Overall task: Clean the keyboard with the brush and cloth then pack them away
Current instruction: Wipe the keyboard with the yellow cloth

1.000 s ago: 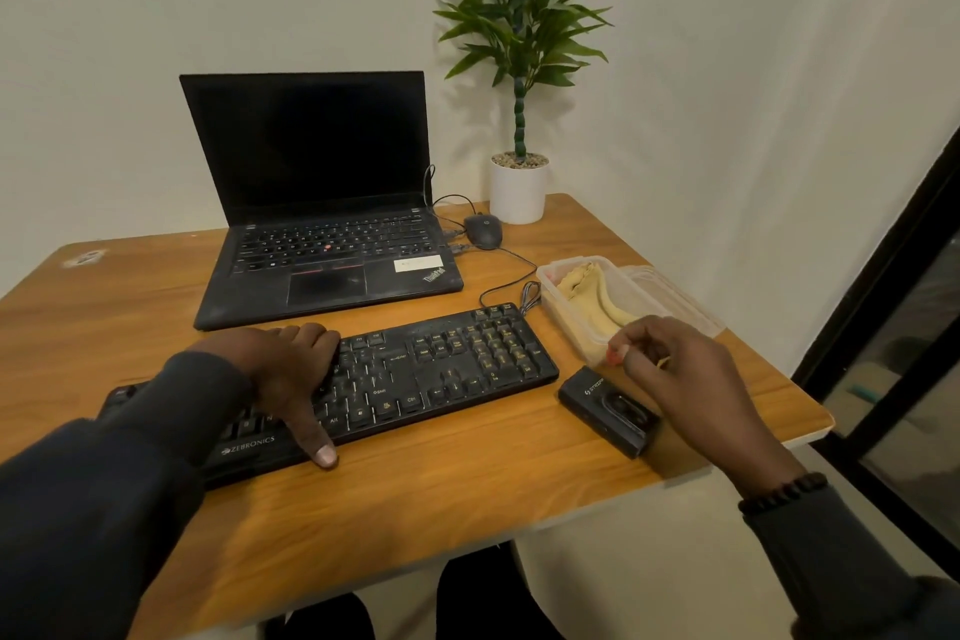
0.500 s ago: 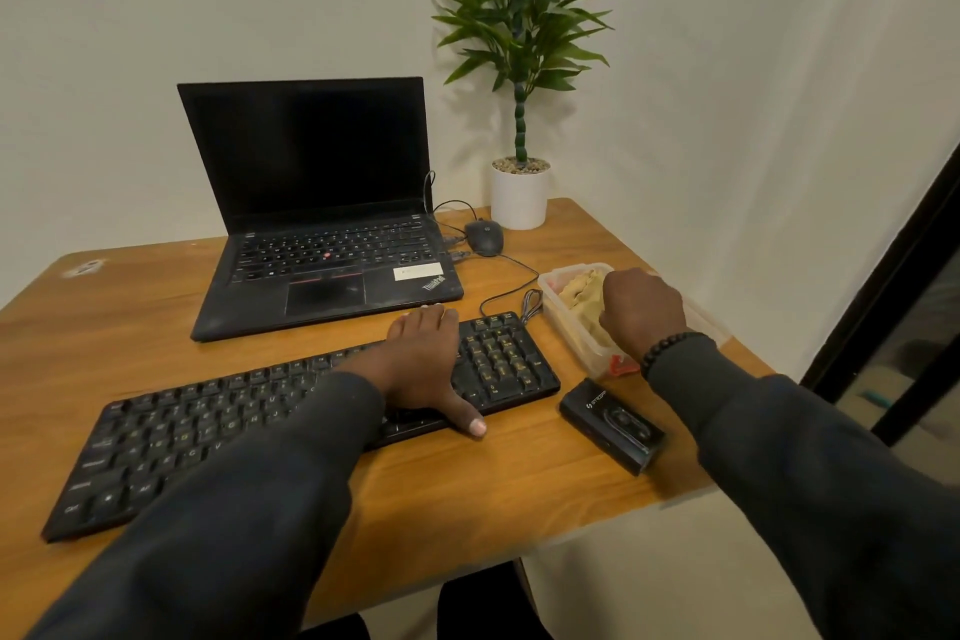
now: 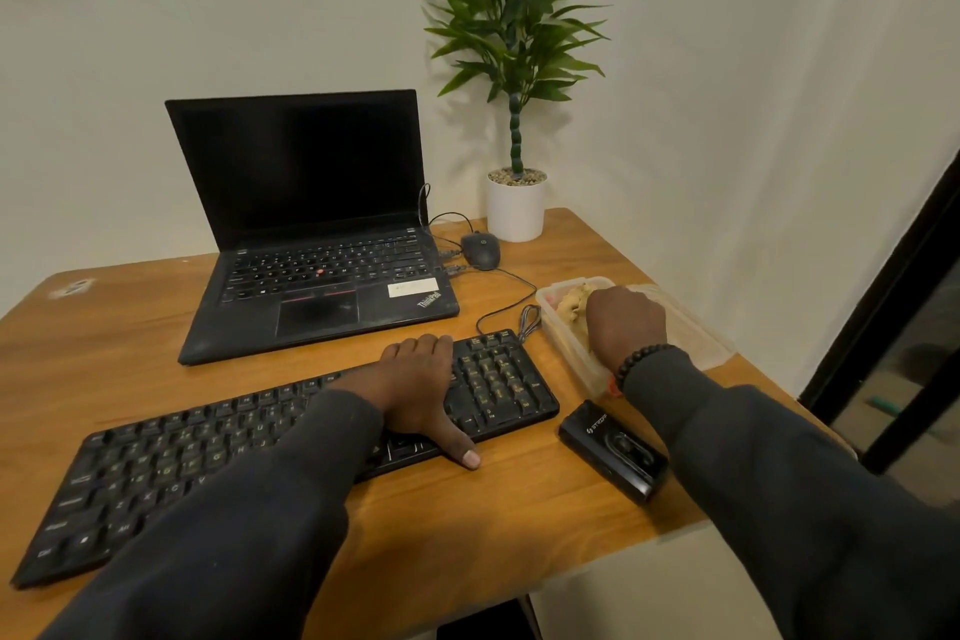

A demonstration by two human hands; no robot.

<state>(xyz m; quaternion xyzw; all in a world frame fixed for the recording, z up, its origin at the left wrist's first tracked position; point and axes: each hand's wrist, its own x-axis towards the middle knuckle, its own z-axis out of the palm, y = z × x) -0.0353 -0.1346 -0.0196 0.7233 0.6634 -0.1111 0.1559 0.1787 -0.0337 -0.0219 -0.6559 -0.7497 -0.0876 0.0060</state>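
Right hand down inside the clear container just right of the keyboard, over the yellowish cloth, fingers hidden so grip impossible to tell; brush not made out. Left hand flat and open on the keyboard beside its number pad, long axis running left-near to right-far, container at its far-right end, nearer the right hand. Readable: "ThinkPad" on the laptop, "STRIFF" on the black box right of the keyboard.
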